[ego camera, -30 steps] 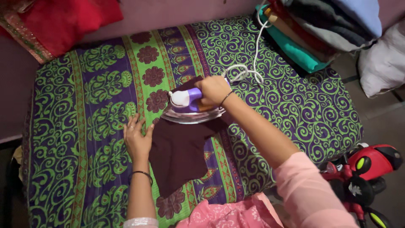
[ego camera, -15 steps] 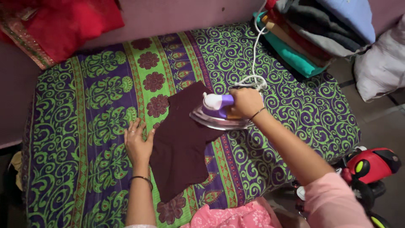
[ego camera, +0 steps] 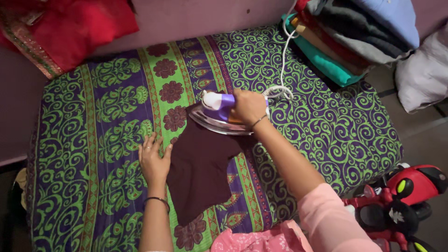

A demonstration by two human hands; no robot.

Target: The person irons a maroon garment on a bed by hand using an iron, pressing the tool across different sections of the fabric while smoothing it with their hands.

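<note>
Iron [ego camera: 219, 114] handle mostly hidden under right hand [ego camera: 249, 106]; soleplate far edge hard to make out. Iron purple-white, steel base, sat on far end of dark maroon cloth [ego camera: 200, 168], mid-bed. Right hand wrapped tight round handle. Left hand [ego camera: 153, 161] flat, fingers spread, pressing cloth's left edge. Versus earlier frame: iron slid left. White cord [ego camera: 282, 70] ran far-right toward folded clothes stack [ego camera: 354, 37]. Patterned bedspread [ego camera: 326, 130] underneath.

The right hand [ego camera: 249, 106] is covering the iron's handle [ego camera: 227, 101]. The picture's edges are cutting off the folded clothes [ego camera: 354, 32] and the red toy [ego camera: 410, 191].
</note>
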